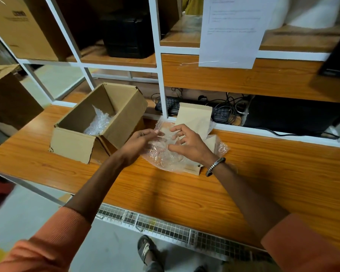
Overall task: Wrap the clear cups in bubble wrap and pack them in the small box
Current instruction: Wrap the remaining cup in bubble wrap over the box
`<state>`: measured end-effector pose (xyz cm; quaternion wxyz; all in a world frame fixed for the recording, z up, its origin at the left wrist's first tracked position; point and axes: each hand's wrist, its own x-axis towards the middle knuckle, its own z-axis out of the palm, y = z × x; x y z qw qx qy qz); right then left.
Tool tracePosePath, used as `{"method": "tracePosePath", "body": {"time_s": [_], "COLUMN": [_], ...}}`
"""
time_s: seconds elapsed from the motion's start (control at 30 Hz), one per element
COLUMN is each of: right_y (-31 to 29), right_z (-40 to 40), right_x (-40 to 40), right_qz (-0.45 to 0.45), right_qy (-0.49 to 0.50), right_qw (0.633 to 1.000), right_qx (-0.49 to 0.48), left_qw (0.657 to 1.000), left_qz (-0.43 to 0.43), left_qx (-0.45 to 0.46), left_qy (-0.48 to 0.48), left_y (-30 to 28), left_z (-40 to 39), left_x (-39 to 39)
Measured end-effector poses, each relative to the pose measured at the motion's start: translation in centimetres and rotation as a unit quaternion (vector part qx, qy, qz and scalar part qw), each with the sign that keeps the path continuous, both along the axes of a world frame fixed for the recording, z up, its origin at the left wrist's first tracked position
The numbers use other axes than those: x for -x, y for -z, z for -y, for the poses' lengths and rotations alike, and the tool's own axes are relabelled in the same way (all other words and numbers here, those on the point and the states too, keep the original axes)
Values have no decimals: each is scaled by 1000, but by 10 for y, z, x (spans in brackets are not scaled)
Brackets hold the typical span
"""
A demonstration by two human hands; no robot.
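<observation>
A sheet of bubble wrap [161, 158] lies bunched on the wooden table, over a small pale box [194, 116] whose flap stands up behind it. My left hand [139, 142] and my right hand [186, 144] hold the wrap between them, fingers curled into it. Something clear sits inside the wrap between the hands; I cannot make out a cup's shape. To the left stands an open brown cardboard box [114, 122] with a wad of bubble wrap [99, 122] in its bottom.
White shelf posts [162, 85] rise just behind the hands. A keyboard and tangled cables [224, 108] lie under the shelf. A paper sheet [232, 32] hangs above. A large carton [10, 99] stands at far left. A wire tray [165, 226] runs under the table edge.
</observation>
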<state>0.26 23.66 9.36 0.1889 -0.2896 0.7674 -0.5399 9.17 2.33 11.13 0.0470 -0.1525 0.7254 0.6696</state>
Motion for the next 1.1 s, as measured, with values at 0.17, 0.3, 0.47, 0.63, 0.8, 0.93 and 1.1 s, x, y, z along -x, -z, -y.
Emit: {"method": "tracePosePath", "body": {"time_s": [0.17,0.3,0.47,0.63,0.8,0.93,1.1], "right_y": [2,5,18,33,22,1,-39], "right_z": [-3,-3,0,10,9,4,-13], "right_x": [7,5,-10,-22,-18,-10,5], "right_qz": [51,70,80,126,240,231,131], "right_qy": [46,70,77,84,56,20,16], "right_qw": [997,995,993,986,959,962,991], "right_qx": [33,34,43,71,142,144,33], "left_qw": [915,905,941,927,947,973,989], "left_qz": [19,3,-47,-63,-70,-86,-121], "left_qx": [-402,-425,-329,-357,-313,-215,-79], "left_qy": [-4,-6,-58,-91,-21,-2,9], "left_y": [10,30,52,61,48,28,4], "left_z": [10,-5,-40,-63,-56,-50,-35], "left_x": [-9,-16,-24,-29,-34,-30,-28]}}
